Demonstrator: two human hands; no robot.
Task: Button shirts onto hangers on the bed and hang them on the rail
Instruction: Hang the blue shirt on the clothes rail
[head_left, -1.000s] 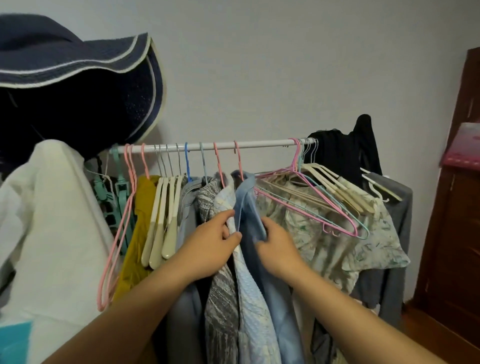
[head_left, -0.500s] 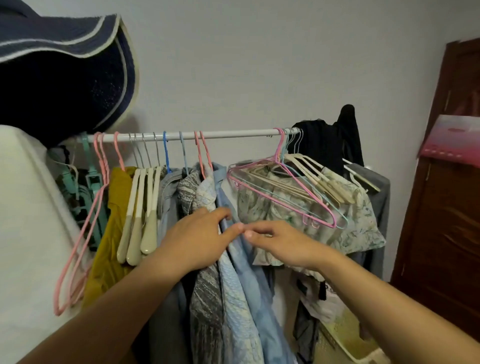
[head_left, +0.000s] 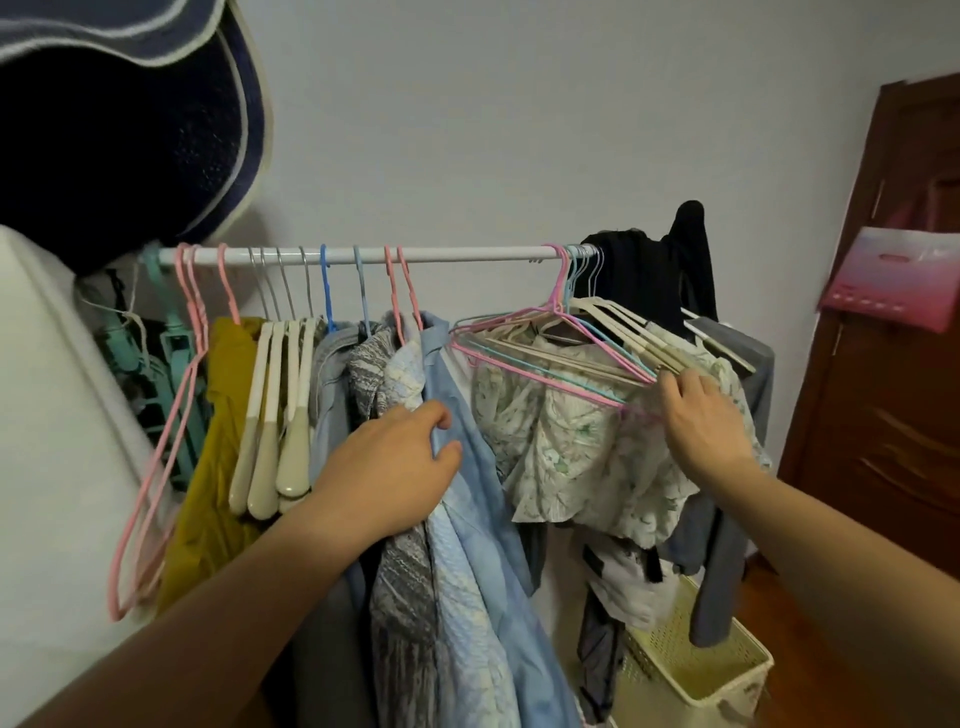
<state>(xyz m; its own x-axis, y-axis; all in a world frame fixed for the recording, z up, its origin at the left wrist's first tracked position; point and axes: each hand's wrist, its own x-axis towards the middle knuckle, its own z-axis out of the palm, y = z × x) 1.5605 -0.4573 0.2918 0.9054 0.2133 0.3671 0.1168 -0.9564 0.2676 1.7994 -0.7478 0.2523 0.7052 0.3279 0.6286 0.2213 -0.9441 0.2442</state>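
Note:
A white rail (head_left: 467, 254) runs across the wall with several shirts on hangers. My left hand (head_left: 389, 467) holds the front edge of a light blue shirt (head_left: 467, 467) that hangs on a pink hanger, beside a pale patterned shirt (head_left: 410, 374) and a grey patterned one (head_left: 363, 374). My right hand (head_left: 701, 421) reaches the right ends of a bunch of empty hangers (head_left: 561, 358), pink, blue and cream, with its fingers curled at their tips. These hangers lie over a floral garment (head_left: 571, 447).
A mustard garment (head_left: 218, 441), cream hangers (head_left: 275, 415) and pink hangers (head_left: 156, 467) hang at the left. A navy hat (head_left: 130, 130) hangs upper left. Dark clothes (head_left: 649, 280) drape the rail's right end. A cream basket (head_left: 696, 660) stands below, a brown door (head_left: 893, 364) at right.
My right hand left the blue shirt and moved right to the ends of the empty hangers. My left hand stayed on the blue shirt. The view shifted slightly.

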